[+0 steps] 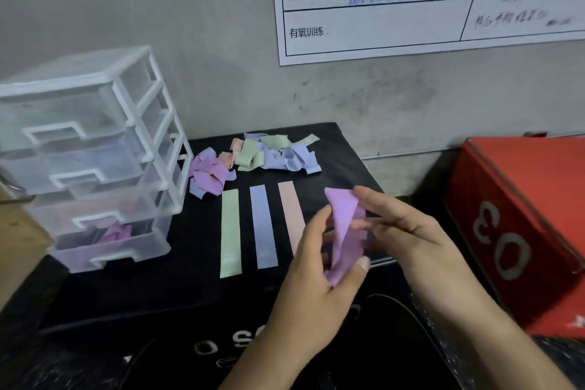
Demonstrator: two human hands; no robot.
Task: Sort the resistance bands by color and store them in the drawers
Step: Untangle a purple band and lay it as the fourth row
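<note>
Both hands hold one purple band (345,231) above the black surface at centre right. My left hand (319,275) pinches its lower end with the thumb, and my right hand (408,228) holds its upper part. A green band (230,231), a blue band (263,226) and a pink band (292,215) lie flat side by side to the left of my hands. Behind them sits a tangled pile of mixed bands (253,157). The clear drawer unit (88,149) stands at the left; its bottom drawer (107,247) is pulled out with purple bands inside.
A red box (519,225) marked 03 stands at the right edge of the black surface (177,288). A grey wall with a white printed chart (395,9) rises right behind. A wooden surface (19,241) shows at far left.
</note>
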